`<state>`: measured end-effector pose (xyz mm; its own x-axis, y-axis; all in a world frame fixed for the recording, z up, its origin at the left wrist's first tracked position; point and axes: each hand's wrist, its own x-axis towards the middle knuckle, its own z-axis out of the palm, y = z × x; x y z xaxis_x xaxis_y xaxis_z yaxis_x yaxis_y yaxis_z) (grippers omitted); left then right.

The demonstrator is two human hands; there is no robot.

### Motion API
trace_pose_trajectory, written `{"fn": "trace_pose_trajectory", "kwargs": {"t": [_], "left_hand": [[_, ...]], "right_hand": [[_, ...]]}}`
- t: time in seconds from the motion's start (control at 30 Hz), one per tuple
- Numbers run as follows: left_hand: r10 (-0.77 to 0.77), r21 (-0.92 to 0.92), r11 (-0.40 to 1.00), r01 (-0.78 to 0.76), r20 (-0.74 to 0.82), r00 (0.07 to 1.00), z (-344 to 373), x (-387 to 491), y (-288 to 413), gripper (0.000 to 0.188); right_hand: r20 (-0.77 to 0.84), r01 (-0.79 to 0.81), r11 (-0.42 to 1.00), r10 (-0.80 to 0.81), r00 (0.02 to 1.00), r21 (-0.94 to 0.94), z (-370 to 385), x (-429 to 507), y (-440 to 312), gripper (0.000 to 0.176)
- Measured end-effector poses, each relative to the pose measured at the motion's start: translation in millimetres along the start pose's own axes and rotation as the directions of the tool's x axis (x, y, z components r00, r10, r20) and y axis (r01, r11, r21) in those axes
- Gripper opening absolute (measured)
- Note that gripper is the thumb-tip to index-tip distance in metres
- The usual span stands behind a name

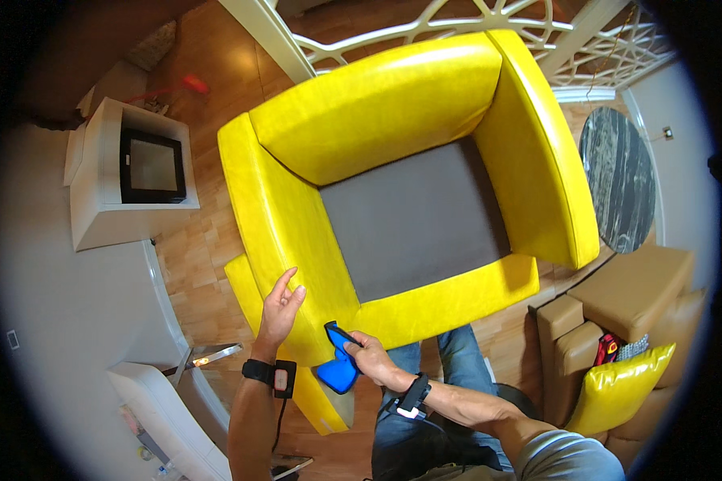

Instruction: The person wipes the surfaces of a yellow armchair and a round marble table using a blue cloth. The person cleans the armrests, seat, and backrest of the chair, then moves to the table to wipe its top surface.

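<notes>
A yellow leather armchair (373, 114) without its seat cushion stands before me, its grey seat base (415, 216) bare. My right hand (370, 358) grips a blue cloth item with black edging (340, 370), beside the chair's front left corner. Over the left armrest, my left hand (283, 306) is raised with its fingers apart and holds nothing; whether it touches the leather I cannot tell. A yellow cushion-like piece (316, 400) lies partly under that armrest. Both wrists wear black straps with small devices.
A white cabinet (138, 222) holding a black-framed box stands at the left. On the right are a marble-patterned oval table (620, 180) and a tan sofa (632, 288) with a yellow pillow (626, 385). A white lattice partition (433, 27) rises behind the armchair. A white furniture piece (162, 415) sits lower left.
</notes>
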<state>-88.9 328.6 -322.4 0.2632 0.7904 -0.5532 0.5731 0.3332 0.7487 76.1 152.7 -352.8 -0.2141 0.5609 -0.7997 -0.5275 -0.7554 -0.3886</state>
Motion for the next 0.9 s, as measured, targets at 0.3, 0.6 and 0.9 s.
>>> {"fn": "trace_pose_trajectory", "kwargs": {"t": [0.3,0.6,0.9], "left_hand": [[0.296,0.323,0.927,-0.192,-0.310,0.904,-0.6,56.9,43.4,0.074],[0.111,0.431,0.902,-0.007,-0.218,0.970,-12.0,129.8,82.4,0.112],[0.203,0.468,0.878,-0.100,-0.176,0.963,-7.0,133.5,59.5,0.115]], "right_hand": [[-0.207,0.307,0.923,-0.355,0.912,-0.231,-51.5,43.8,-101.0,0.041],[0.042,0.739,0.335,-0.897,0.439,-0.585,-18.7,128.3,-291.3,0.039],[0.709,0.719,-0.354,-0.652,0.268,-0.598,113.2,227.1,-346.4,0.035]]}}
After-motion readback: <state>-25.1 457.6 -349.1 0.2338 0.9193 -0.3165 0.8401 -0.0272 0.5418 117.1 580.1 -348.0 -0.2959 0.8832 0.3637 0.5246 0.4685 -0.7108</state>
